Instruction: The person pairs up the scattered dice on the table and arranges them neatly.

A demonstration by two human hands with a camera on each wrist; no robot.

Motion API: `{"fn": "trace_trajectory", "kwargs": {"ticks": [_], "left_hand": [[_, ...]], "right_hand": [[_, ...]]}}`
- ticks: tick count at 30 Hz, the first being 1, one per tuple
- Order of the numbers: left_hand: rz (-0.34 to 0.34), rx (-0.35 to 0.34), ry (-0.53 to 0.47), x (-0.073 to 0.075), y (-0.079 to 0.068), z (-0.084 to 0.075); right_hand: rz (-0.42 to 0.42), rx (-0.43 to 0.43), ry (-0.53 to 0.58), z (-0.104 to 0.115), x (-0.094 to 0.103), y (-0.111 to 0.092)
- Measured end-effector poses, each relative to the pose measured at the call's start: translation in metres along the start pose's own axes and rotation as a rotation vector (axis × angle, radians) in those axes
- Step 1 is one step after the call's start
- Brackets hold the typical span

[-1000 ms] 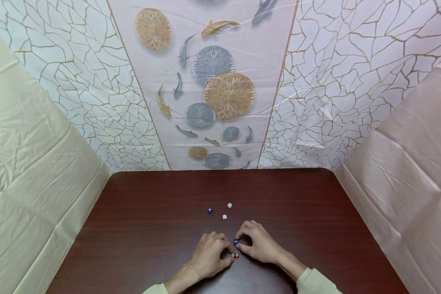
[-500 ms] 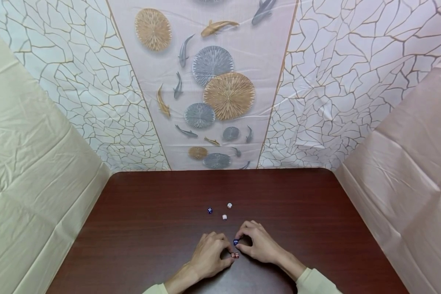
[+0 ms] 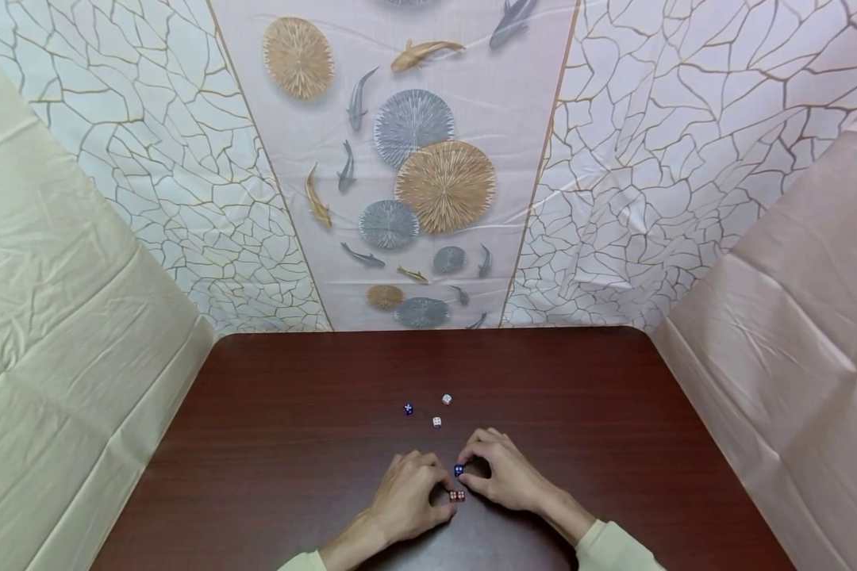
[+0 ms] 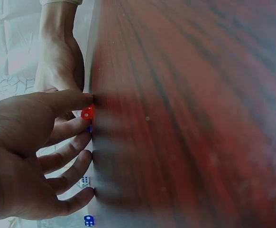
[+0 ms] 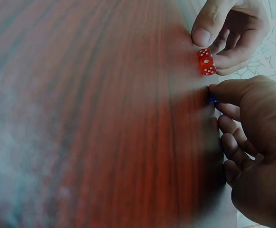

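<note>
On a dark reddish-brown worktop, the person's left hand has its thumb and a fingertip close to a pair of red dice set side by side, while the right hand pinches a blue die just beyond them. Farther away lie a white die, another white die slightly beyond it, and a second blue die to the left of both. Pale sleeves show along the bottom, and behind the far edge hangs a backdrop printed with fish and round discs, plain pale cloth closing in the two sides.
</note>
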State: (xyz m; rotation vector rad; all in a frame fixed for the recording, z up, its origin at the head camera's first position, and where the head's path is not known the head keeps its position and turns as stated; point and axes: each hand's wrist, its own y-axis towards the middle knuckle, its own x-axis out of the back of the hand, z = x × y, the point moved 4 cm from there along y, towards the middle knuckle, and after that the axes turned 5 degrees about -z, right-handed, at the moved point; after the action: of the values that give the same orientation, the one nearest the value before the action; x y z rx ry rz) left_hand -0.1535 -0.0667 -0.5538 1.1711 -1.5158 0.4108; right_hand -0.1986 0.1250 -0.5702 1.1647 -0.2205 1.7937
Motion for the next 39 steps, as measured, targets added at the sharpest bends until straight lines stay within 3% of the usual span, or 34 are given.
{"fn": "trace_trajectory", "kwargs": {"ticks": [18, 25, 39], "left_hand": [[-0.01, 0.017, -0.064, 0.008, -0.001, 0.005], [-0.073, 0.0, -0.086, 0.017, 0.002, 0.009], [-0.172, 0.049, -0.123, 0.028, 0.009, 0.027]], "right_hand": [[-0.001, -0.001, -0.003, 0.0, 0.0, 0.0], [-0.019, 0.01, -0.006, 0.001, 0.0, -0.001], [-0.02, 0.005, 0.003, 0.0, -0.001, -0.002]]}}
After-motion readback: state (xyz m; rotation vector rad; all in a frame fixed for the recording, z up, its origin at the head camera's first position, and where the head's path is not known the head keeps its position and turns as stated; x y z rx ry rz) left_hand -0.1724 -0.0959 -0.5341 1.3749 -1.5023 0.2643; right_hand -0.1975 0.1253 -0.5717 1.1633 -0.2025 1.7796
